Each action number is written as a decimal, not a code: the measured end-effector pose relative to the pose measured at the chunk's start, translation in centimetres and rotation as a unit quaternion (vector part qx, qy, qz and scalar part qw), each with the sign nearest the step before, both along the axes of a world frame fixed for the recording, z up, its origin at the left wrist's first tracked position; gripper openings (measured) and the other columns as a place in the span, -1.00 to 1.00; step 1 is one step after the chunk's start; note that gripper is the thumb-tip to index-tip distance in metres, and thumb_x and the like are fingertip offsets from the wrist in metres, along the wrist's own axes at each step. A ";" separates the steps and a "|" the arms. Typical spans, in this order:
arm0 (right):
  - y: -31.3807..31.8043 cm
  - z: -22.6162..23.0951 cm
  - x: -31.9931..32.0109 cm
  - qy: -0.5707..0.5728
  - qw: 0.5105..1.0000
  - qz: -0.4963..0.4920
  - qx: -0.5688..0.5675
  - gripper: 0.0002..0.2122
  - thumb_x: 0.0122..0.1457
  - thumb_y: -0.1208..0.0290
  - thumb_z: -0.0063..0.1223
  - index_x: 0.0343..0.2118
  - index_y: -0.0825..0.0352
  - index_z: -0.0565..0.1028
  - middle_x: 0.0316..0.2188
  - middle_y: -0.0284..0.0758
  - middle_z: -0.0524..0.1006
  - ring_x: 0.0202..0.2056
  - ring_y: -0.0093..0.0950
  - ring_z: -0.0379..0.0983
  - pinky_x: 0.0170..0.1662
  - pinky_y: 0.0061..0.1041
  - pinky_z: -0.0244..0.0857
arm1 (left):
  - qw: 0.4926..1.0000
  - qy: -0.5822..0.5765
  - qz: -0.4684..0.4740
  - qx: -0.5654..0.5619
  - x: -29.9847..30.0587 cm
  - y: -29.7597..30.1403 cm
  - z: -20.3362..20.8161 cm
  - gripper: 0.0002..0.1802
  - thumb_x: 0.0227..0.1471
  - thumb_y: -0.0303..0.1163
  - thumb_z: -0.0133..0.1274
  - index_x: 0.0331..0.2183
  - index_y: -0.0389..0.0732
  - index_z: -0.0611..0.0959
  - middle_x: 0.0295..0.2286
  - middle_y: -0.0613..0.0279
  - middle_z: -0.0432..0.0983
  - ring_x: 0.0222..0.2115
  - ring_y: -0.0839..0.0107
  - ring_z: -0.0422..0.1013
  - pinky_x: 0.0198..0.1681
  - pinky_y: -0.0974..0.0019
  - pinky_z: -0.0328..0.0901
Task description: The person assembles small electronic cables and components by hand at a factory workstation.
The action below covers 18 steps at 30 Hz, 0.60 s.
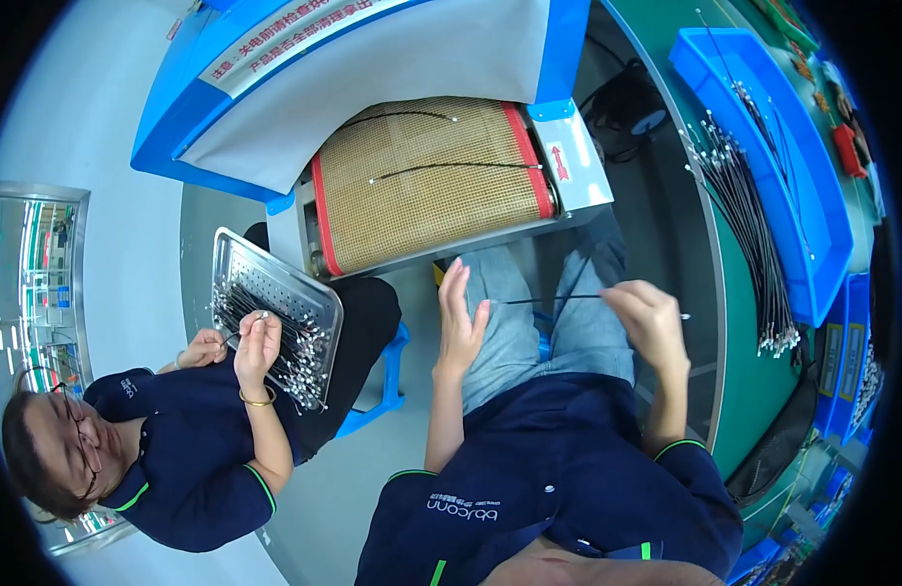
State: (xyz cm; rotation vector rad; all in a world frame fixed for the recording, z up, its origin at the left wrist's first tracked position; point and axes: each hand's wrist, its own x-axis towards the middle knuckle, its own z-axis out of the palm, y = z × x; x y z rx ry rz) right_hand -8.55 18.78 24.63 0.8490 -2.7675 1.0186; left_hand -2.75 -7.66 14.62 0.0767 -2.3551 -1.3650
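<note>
A thin black cable (553, 298) with small pale ends is stretched level above my lap. My right hand (651, 317) is closed around it, and a white end pokes out past that hand's far side. At the cable's other end is my left hand (461, 322), its fingers upright and apart, with the tip close by the thumb. Whether the thumb touches that tip is hard to make out. In front of me, a tan mesh conveyor belt (421, 215) with red edges carries one twisted black cable (456, 166) across it and another cable (402, 115) farther in.
A blue-framed machine hood (558, 59) covers the belt's far part. To the left, a seated co-worker (192, 430) handles a cable over a perforated metal tray (275, 262) full of cables. On the right, a green table (739, 391) bears a cable bundle (749, 234) and a blue bin (832, 234).
</note>
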 end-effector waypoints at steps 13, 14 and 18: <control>-6.1 -7.3 0.5 -0.104 0.983 0.134 -0.076 -0.85 -0.08 0.53 0.17 -0.37 0.30 0.59 -0.44 -0.32 0.54 -0.42 -0.36 0.51 -0.37 -0.46 0.39 | 0.956 -0.195 -0.214 -0.054 1.2 1.4 0.0 -0.86 0.08 -0.38 -0.02 -0.35 -0.25 0.53 -0.44 0.10 0.46 -0.42 0.10 0.44 -0.40 0.20 0.32; -6.2 -7.5 0.4 -0.105 0.981 0.136 -0.088 -0.85 -0.06 0.53 0.17 -0.37 0.30 0.59 -0.44 -0.32 0.55 -0.42 -0.36 0.51 -0.37 -0.46 0.39 | 0.959 -0.183 -0.205 -0.068 1.2 1.3 -0.1 -0.87 0.04 -0.37 0.04 -0.36 -0.21 0.54 -0.45 0.14 0.46 -0.44 0.12 0.44 -0.43 0.19 0.31; -5.7 -7.9 0.1 -0.147 0.976 0.122 -0.107 -0.87 -0.03 0.52 0.15 -0.37 0.31 0.58 -0.43 -0.30 0.55 -0.43 -0.35 0.50 -0.38 -0.47 0.38 | 0.981 -0.031 -0.160 -0.103 1.1 1.3 -0.4 -0.87 -0.10 -0.45 0.17 -0.40 -0.23 0.60 -0.48 0.16 0.49 -0.47 0.24 0.45 -0.44 0.27 0.33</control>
